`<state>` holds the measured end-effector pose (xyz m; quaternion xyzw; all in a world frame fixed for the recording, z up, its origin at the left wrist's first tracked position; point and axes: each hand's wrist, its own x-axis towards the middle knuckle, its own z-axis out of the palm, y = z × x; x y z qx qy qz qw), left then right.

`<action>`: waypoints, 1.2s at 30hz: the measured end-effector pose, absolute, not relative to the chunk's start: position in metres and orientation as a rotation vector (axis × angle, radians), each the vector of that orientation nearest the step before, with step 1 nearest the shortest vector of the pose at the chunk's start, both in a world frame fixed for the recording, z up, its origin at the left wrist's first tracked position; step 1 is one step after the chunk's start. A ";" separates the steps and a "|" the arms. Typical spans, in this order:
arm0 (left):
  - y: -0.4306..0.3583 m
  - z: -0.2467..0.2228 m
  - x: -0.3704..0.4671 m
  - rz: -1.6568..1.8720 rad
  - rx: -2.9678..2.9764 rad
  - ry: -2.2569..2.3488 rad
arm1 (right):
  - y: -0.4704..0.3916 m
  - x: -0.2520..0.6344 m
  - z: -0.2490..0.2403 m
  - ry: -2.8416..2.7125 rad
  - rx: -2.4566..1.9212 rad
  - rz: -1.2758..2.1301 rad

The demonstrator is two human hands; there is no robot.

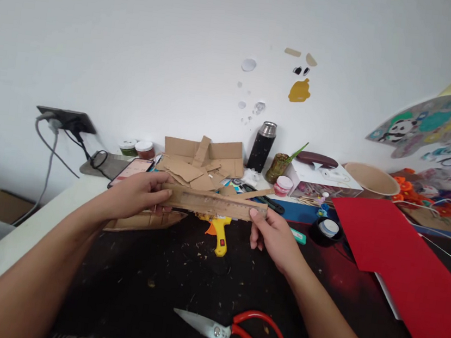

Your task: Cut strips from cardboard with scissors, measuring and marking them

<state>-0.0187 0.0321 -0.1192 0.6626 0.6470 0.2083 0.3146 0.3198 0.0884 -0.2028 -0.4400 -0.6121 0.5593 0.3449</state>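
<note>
Just above and beyond the yellow glue gun, as viewed from the head camera, a narrow cardboard strip is held with its long axis running left to right, its right end slightly lower. Left hand: pinching the strip's left end between thumb and fingers, left of the glue gun. Right hand: grasping the opposite end, thumb flat on the near face, fingers curled beneath, right of the glue gun. The strip spans the gap between the two grips and crosses the gun's upper part; of the two, the right hand appears nearer to the gun's handle. Scissors lie on the near side of the glue gun, blades pointing left; cardboard scraps are heaped on its far side.

Not resolved: the glue gun's top is partly covered by the strip, so the nozzle cannot be made out. Faint marks along the strip are too blurred to read. A curved cardboard piece left of the gun is partly hidden by the left arm. The scissors' yellow handle is cut off at the bottom edge.
</note>
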 end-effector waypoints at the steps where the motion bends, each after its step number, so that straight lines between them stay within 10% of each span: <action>1: 0.032 -0.119 -0.019 0.555 1.739 1.698 | 0.089 0.320 -0.203 -1.590 -1.142 1.450; 36: 0.032 -0.116 -0.026 0.587 1.747 1.689 | 0.087 0.317 -0.203 -1.581 -1.095 1.466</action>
